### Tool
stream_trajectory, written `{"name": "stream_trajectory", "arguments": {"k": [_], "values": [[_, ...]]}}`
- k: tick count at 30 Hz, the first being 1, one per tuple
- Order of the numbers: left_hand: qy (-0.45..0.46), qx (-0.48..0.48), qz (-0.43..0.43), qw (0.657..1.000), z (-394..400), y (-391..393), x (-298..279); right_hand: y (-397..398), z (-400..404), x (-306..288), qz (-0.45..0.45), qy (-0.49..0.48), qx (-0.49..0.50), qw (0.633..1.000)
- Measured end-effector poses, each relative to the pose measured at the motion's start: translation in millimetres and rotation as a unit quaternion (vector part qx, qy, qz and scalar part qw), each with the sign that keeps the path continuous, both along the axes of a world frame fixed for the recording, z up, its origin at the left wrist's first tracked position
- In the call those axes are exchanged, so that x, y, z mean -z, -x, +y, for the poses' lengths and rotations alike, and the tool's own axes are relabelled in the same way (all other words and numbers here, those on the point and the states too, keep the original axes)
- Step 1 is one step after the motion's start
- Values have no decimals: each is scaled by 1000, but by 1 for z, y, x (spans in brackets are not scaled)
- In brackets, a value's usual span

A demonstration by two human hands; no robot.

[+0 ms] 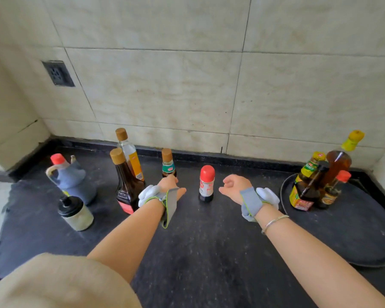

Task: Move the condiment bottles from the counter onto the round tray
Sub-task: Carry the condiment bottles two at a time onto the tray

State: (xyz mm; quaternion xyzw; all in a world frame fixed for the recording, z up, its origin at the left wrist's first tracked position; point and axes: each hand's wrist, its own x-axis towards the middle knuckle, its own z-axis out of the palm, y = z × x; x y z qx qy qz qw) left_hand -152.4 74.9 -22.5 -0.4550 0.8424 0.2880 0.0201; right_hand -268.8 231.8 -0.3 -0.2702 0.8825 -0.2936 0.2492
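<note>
Head view, positions given relative to the red-capped bottle (206,183), which stands upright on the dark counter (198,252) between the two hands.

- Left hand (169,185): just left of the red-capped bottle, fingers reaching onto the lower part of the green-labelled bottle (168,164); whether the grip has closed on it cannot be told. A grey wrist strap sits on this arm.
- Right hand (233,187): just right of the red-capped bottle, not touching it, fingers loosely curled and holding nothing. Grey strap and a bracelet on the wrist.
- Dark sauce bottle (126,185) with cork-coloured cap: left, beyond the left hand.
- Clear bottle (130,154) with cork-coloured cap: behind the dark sauce bottle.
- Handled jug (70,178) with red cap: far left.
- Black-lidded jar (76,212): far left, in front of the jug.
- Round tray (353,230): well to the right, dark, on the counter.
- Four bottles (318,183) stand clustered at the tray's back edge.
</note>
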Motion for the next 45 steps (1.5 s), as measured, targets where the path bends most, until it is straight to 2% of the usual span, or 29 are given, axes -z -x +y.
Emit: {"name": "stream_trajectory", "arguments": {"k": [3,7,13,17,20,24,28,31,35,39,45], "values": [[-19,-26,-14,999,-28,8,-1,3,-26,13,-5,-23,-17,1000],[-37,-80,29,996,-57,24,3,15,-57,33,9,-42,-14,999],[-87,-147,94,981,-95,44,42,33,-93,80,-96,42,74,992],[-107,-116,145,977,-113,57,72,32,-107,112,-112,123,176,970],[-83,-111,159,978,-119,60,87,32,-110,122,-92,106,202,969],[-66,-98,165,979,-118,59,93,26,-103,117,-70,76,182,978],[-62,-73,140,985,-98,59,85,17,-82,94,-78,74,170,980],[-75,-16,130,989,-77,59,72,15,-54,65,-45,78,160,983],[-55,82,150,984,-38,80,37,26,1,27,-18,98,202,974],[-50,165,174,970,19,114,-1,44,69,3,6,118,255,960],[-75,212,192,955,128,163,-22,96,165,-5,27,110,295,949]]}}
